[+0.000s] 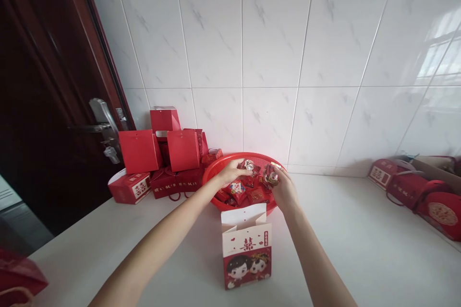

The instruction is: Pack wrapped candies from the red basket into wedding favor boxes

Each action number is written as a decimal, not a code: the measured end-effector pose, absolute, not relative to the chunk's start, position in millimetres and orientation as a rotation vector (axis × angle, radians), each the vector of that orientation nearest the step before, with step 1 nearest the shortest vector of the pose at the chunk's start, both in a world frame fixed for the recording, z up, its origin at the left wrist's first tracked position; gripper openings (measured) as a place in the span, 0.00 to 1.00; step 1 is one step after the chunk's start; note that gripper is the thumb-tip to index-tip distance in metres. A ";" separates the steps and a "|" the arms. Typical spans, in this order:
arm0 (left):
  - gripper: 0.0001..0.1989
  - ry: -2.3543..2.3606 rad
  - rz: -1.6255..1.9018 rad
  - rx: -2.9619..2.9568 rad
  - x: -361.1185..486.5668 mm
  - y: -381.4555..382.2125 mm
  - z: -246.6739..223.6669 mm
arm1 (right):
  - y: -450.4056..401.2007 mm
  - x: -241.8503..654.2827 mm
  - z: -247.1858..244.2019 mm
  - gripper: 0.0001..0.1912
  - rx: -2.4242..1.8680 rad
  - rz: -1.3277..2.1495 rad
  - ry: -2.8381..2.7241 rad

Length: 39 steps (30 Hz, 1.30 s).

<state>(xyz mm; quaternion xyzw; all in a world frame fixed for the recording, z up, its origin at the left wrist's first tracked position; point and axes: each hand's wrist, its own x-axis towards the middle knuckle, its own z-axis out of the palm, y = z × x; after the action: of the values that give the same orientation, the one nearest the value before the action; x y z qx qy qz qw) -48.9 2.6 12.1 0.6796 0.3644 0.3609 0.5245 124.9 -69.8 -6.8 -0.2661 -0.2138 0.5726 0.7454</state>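
Note:
My left hand [230, 172] is over the left side of a red plastic basket [216, 167], its thumb and fingers closed on a red wrapped candy [248, 166]. At the basket's right side, my right hand [284, 189] grips another wrapped candy [271, 176], dark red with a printed picture. Several red candy packets [236, 191] lie in the basket beneath both hands. Between my forearms stands a red and white paper gift box [248, 254], upright with its top flaps open, showing two cartoon figures. What lies inside that box is hidden.
Red gift boxes [183, 151] are stacked left of the basket, beside a dark door [54, 81] with a metal handle. More red boxes [406, 189] lie at the right edge. A red bag [18, 276] sits at the lower left. White tiles [270, 57] line the wall behind.

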 end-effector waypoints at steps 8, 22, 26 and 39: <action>0.29 0.880 0.976 1.453 -44.3 6.2 6.5 | -69.7 124.9 -8.7 0.12 -0.589 1.228 -0.515; 0.10 0.863 0.962 1.278 -40.2 -4.1 25.4 | -70.2 126.0 -7.9 0.11 -0.598 1.258 -0.572; 0.10 0.870 1.018 1.271 -32.1 -12.1 29.0 | -71.5 124.3 -7.4 0.12 -0.584 1.255 -0.591; 0.08 0.973 1.065 1.262 -18.3 -28.2 42.1 | -74.9 125.4 -5.3 0.14 -0.666 1.260 -0.645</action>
<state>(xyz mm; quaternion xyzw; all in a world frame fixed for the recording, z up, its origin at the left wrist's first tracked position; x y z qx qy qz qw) -18.3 -28.2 42.1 0.5387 0.4153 0.4545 0.5751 125.4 -74.9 -5.3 -0.3002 -0.2908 0.5677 0.7093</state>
